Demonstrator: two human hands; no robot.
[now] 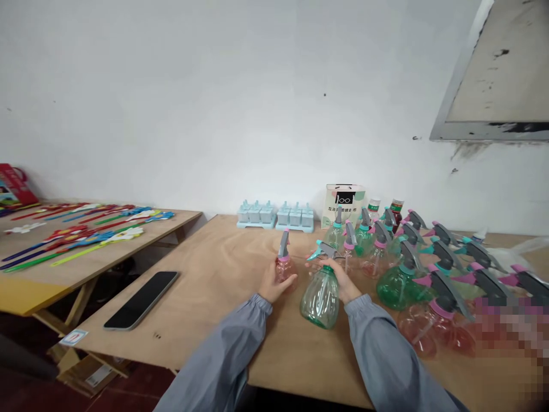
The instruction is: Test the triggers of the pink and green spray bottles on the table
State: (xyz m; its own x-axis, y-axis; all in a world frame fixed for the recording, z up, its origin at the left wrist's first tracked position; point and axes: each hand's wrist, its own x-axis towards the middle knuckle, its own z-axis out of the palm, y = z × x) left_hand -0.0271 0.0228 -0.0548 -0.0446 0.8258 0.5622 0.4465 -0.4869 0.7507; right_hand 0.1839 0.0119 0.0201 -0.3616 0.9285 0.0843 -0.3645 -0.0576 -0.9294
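Left hand (pixel 274 283) holds a pink bottle (pixel 285 269), right hand (pixel 343 280) a green bottle (pixel 319 300); more topped bottles (pixel 398 286) stand rightward, toward the bench (pixel 214 280)'s back edge.

On the far bag (pixel 330 200), right of centre, I see Chinese characters (pixel 350 210) beneath a glasses emblem (pixel 344 198), too small for me to read surely. The table's (pixel 206 297) near-left sticker (pixel 74 337) and far-right bottle labels (pixel 374 208) I can't read.

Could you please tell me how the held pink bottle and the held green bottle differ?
The pink bottle is pink-tipped; the green bottle is turquoise-tipped. The pink bottle's body is partly hidden by the left grip, while the green bottle's body shows more fully. Both are see-through, with grey spray heads.
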